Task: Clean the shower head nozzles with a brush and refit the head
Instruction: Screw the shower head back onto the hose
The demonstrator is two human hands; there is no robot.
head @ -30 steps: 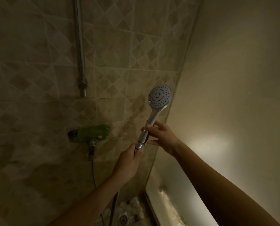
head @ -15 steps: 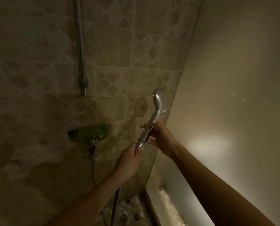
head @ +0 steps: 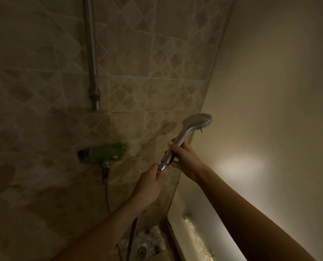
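Note:
A chrome shower head [head: 196,122] with a long handle is held up in front of the tiled wall, its back toward me and its nozzle face turned away to the right; drops hang from its rim. My right hand [head: 185,159] grips the handle in the middle. My left hand [head: 150,182] grips the hose nut at the handle's lower end. The hose [head: 132,234] drops from that hand toward the floor. No brush is in view.
A green-wrapped mixer valve [head: 105,153] sticks out of the tiled wall on the left, with a thin hose below it. A chrome riser rail [head: 92,53] runs up the wall. A plain wall stands on the right. A floor drain [head: 142,249] lies below.
The shower head has been turned about its handle: its nozzle face pointed at me a second ago, then went edge-on, and now faces away to the right. Both hands stayed on handle and nut.

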